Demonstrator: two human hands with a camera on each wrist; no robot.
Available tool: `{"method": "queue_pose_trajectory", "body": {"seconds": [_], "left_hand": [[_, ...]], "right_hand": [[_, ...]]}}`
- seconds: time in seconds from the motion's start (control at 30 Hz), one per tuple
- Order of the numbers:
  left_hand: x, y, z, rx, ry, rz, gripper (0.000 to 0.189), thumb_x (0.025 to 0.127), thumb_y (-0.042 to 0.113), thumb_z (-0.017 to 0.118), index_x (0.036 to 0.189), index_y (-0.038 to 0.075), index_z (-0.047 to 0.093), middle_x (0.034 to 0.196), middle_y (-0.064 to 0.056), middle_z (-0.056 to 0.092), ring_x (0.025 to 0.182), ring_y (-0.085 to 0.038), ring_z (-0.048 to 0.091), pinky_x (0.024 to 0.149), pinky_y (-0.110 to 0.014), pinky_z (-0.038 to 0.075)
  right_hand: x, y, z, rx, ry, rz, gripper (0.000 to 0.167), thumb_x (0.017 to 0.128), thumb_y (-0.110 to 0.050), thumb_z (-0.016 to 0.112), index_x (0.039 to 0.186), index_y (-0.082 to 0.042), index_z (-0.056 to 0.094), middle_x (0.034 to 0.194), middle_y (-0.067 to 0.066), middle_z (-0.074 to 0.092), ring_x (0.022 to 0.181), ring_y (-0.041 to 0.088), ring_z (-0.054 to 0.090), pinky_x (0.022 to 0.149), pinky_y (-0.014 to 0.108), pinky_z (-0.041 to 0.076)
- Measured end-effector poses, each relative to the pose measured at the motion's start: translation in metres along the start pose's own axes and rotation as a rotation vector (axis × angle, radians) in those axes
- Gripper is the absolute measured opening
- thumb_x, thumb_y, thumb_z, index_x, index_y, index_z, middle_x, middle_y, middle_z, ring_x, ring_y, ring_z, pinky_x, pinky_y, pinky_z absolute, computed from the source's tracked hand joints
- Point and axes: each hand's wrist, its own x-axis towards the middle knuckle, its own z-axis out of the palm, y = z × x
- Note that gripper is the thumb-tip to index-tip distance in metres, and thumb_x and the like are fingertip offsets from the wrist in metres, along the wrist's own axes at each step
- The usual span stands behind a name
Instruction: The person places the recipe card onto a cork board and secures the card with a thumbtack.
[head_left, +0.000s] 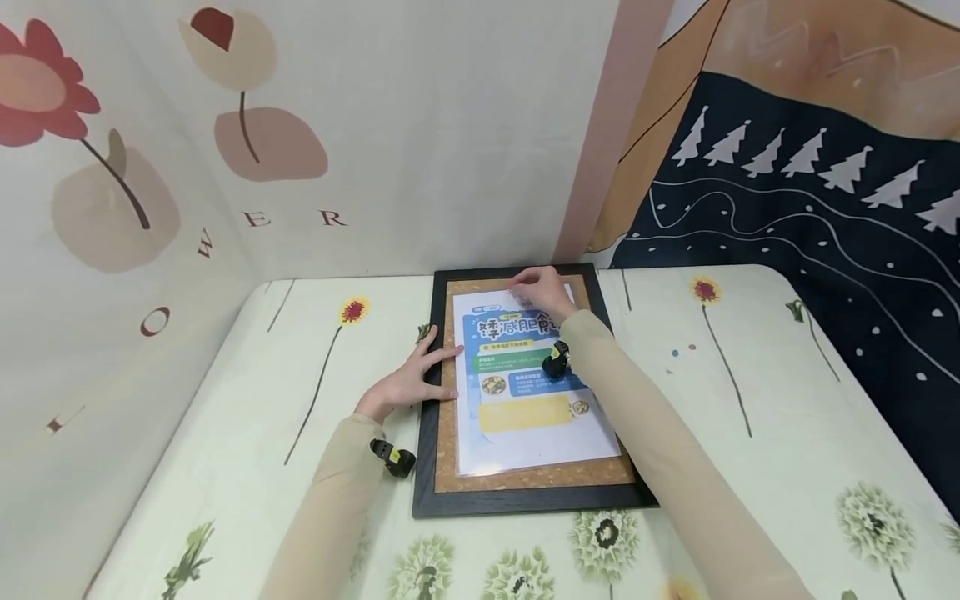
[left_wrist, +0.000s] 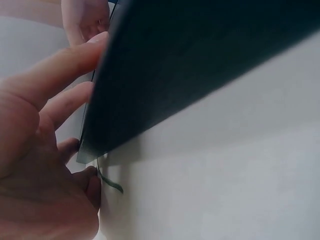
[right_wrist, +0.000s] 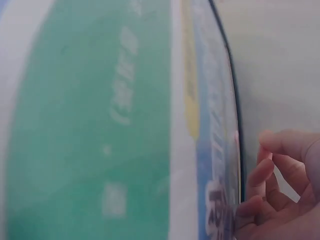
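Note:
A laminated poster, printed in blue, green and yellow, lies on a black-framed corkboard. My left hand rests at the board's left side, fingers spread over the frame and touching the poster's left edge. In the left wrist view, its fingers meet the edge of the dark frame. Near the top edge of the poster is my right hand, its fingers bent with the tips close together. The right wrist view shows the curled right fingers beside the board's edge; anything small between them is hidden.
The board lies on a pale flower-printed cloth, its far edge by a white curtain. A dark fabric with white trees hangs at the right. Black wrist cameras are worn on both sleeves.

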Motion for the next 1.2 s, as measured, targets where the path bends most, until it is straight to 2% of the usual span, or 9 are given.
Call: {"method": "queue_pose_trajectory", "body": {"seconds": [0.17,0.37,0.67,0.83,1.2], "left_hand": [[0.0,0.002,-0.004,0.011,-0.001,0.027,0.075,0.084,0.017,0.075,0.149,0.012,0.039,0.16,-0.009,-0.015,0.143,-0.039,-0.013,0.108,-0.064,0.008],[0.0,0.0,-0.004,-0.009,-0.001,0.015,0.076,0.084,0.017,0.076,0.149,0.012,0.039,0.16,-0.009,-0.015,0.143,-0.039,-0.014,0.108,-0.064,0.008],[-0.001,-0.003,-0.003,-0.022,0.002,0.013,0.076,0.084,0.018,0.076,0.15,0.012,0.039,0.16,-0.008,-0.016,0.143,-0.038,-0.014,0.108,-0.064,0.009],[-0.001,-0.004,-0.002,-0.017,0.003,0.012,0.076,0.084,0.018,0.076,0.15,0.013,0.038,0.16,-0.007,-0.016,0.143,-0.038,-0.014,0.108,-0.064,0.008],[0.001,-0.004,0.0,-0.012,0.001,0.018,0.076,0.084,0.018,0.076,0.15,0.013,0.038,0.16,-0.007,-0.015,0.143,-0.038,-0.014,0.108,-0.064,0.009]], "right_hand": [[-0.011,-0.003,-0.009,-0.013,-0.005,-0.01,0.021,0.094,-0.023,0.064,0.111,-0.012,0.071,0.113,0.004,0.062,0.102,0.022,0.055,0.092,0.04,0.042],[-0.022,-0.002,-0.015,0.024,-0.043,-0.007,0.021,0.094,-0.025,0.065,0.11,-0.013,0.071,0.113,0.0,0.063,0.1,0.022,0.056,0.088,0.036,0.042],[-0.037,0.007,-0.021,0.011,-0.059,-0.058,0.019,0.094,-0.018,0.064,0.107,-0.007,0.072,0.108,0.007,0.064,0.097,0.024,0.053,0.086,0.036,0.038],[-0.044,0.013,-0.025,-0.01,-0.095,-0.064,0.019,0.093,-0.018,0.065,0.107,-0.008,0.072,0.109,0.007,0.064,0.096,0.024,0.052,0.084,0.036,0.037],[-0.068,0.014,-0.039,0.034,-0.162,-0.081,0.02,0.093,-0.017,0.066,0.109,-0.006,0.071,0.115,0.007,0.061,0.1,0.027,0.05,0.087,0.038,0.035]]}}
